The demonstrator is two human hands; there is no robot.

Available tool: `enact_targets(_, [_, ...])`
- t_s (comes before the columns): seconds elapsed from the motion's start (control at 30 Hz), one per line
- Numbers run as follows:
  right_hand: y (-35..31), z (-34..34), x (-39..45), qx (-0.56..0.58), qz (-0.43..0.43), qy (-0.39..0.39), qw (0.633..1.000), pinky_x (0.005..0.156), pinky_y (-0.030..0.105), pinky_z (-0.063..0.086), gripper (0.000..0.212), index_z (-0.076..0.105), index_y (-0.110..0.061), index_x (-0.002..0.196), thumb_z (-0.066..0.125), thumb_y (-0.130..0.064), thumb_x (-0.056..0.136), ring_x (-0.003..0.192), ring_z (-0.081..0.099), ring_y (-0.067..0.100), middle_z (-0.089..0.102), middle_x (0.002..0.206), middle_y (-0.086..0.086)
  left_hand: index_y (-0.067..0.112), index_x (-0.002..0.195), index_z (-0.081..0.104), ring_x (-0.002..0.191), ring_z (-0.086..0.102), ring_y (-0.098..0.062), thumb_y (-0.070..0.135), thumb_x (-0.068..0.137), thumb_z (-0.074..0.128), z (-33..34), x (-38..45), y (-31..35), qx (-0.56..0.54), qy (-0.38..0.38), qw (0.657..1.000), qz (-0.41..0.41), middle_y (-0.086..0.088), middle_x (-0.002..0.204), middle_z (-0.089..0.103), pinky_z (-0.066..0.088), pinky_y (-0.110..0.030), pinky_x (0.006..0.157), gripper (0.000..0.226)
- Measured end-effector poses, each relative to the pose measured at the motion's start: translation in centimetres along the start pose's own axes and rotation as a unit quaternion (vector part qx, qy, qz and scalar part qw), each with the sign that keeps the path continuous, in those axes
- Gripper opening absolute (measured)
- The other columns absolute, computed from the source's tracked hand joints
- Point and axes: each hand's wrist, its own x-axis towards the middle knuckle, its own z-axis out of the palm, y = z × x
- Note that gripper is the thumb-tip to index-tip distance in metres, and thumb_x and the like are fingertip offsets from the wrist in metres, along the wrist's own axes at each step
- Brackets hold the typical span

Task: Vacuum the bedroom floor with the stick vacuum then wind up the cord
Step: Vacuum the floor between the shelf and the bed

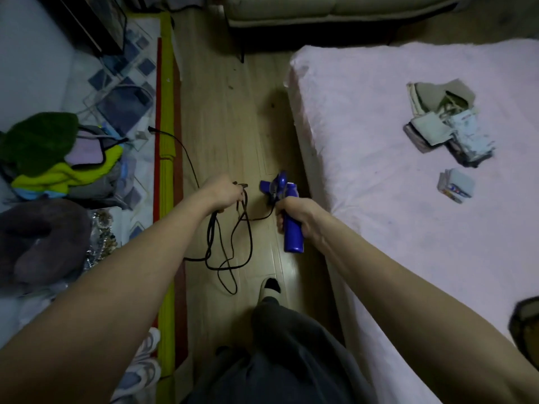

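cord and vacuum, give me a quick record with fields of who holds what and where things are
left hand: grips gathered loops of the black cord
right hand: grips the blue vacuum handle
cord plug end: lies loose at the mat edge
cord loops: hang to the wooden floor
bed: right of the vacuum
stage: winding the cord

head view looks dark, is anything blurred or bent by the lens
Head view: dim, soft overall; wide-angle lens bows the bed edge and stretches both forearms; black cord in the left hand reads clearly; glare streak on the floor below the blue vacuum handle.
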Motion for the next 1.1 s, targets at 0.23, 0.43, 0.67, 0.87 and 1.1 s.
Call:
enact_targets(0.23, [6.5, 0.1, -6.0, -0.077, 0.031, 0.0, 0.997, 0.042, 0.022, 0.048, 0.031, 0.05, -0.006, 0.114, 0.058, -0.002, 0.084, 0.045, 0.056, 0.012, 0.06, 0.063, 0.004, 0.013, 0.081, 0.062, 0.052, 0.04, -0.014, 0.023, 0.098, 0.045, -0.3, -3.3, -2.9, 0.015, -0.013, 1.0, 0.017, -0.002, 0.062, 0.047, 0.032, -0.026, 0.045, 0.026])
enact_targets(0.43, [10.8, -0.1, -5.3, -0.128, 0.024, 0.033, 0.991, 0.045, 0.023, 0.049, 0.044, 0.044, -0.008, 0.119, 0.066, -0.003, 0.081, 0.052, 0.059, 0.012, 0.062, 0.074, 0.005, 0.004, 0.094, 0.065, 0.052, 0.041, -0.014, 0.021, 0.097, 0.048, -0.4, -4.8, -3.3, 0.031, -0.01, 0.999, 0.025, -0.004, 0.062, 0.045, 0.033, -0.026, 0.046, 0.024])
enact_targets(0.67, [11.8, -0.9, -1.0, -0.133, 0.032, 0.059, 0.989, 0.057, 0.026, 0.049, 0.063, 0.034, -0.009, 0.137, 0.066, -0.003, 0.082, 0.072, 0.058, 0.018, 0.059, 0.1, 0.012, 0.004, 0.097, 0.063, 0.055, 0.043, -0.015, 0.022, 0.096, 0.05, -0.1, -3.3, -2.0, 0.049, -0.007, 0.999, 0.014, -0.004, 0.064, 0.047, 0.034, -0.024, 0.048, 0.022])
enact_targets(0.87, [3.2, -3.5, 5.0, -0.16, 0.018, 0.056, 0.985, 0.056, 0.028, 0.049, 0.054, 0.038, -0.007, 0.128, 0.066, -0.003, 0.082, 0.071, 0.058, 0.019, 0.061, 0.1, 0.013, 0.005, 0.092, 0.062, 0.056, 0.041, -0.015, 0.02, 0.097, 0.048, -1.0, 2.1, 2.5, 0.035, 0.007, 0.999, -0.03, -0.004, 0.064, 0.045, 0.033, -0.025, 0.049, 0.021])
enact_targets(1.1, [-8.5, -6.2, 9.9, -0.236, -0.003, 0.052, 0.97, 0.047, 0.026, 0.043, 0.051, 0.037, -0.005, 0.128, 0.064, -0.004, 0.084, 0.065, 0.056, 0.018, 0.054, 0.086, 0.009, 0.002, 0.103, 0.066, 0.057, 0.045, -0.016, 0.025, 0.096, 0.047, -1.8, 8.4, 9.2, -0.031, 0.027, 0.997, -0.068, -0.007, 0.074, 0.052, 0.036, -0.027, 0.052, 0.03])
